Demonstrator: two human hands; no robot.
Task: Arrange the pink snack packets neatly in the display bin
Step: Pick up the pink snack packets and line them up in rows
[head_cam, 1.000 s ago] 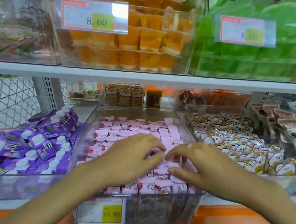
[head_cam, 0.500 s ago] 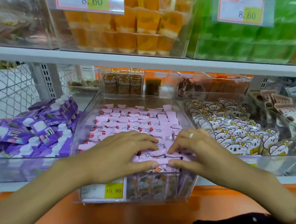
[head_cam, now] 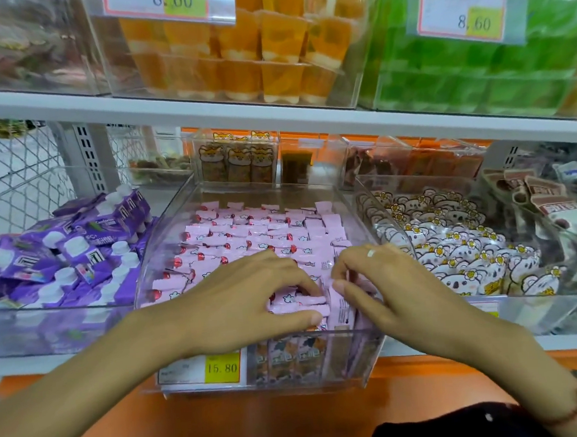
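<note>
A clear plastic display bin (head_cam: 164,223) in the middle of the lower shelf holds many pink snack packets (head_cam: 264,233), laid in overlapping rows with red dots on them. Both hands are inside the bin at its front edge. My left hand (head_cam: 238,300) lies over the front packets, its fingers curled and its thumb pinching a small bunch of them. My right hand (head_cam: 384,286), with a ring on one finger, grips a packet standing on edge between thumb and fingers. The packets under my palms are hidden.
A bin of purple pouches with white caps (head_cam: 71,257) sits to the left. A bin of white animal-shaped packets (head_cam: 453,244) sits to the right. A price tag reading 15.80 (head_cam: 219,368) is on the bin front. The upper shelf (head_cam: 273,115) carries orange and green jelly cups.
The view has dropped a little, so the bin sits higher in the frame. Both hands have gone from lying flat on the packets to pinching packets at the bin's front.
</note>
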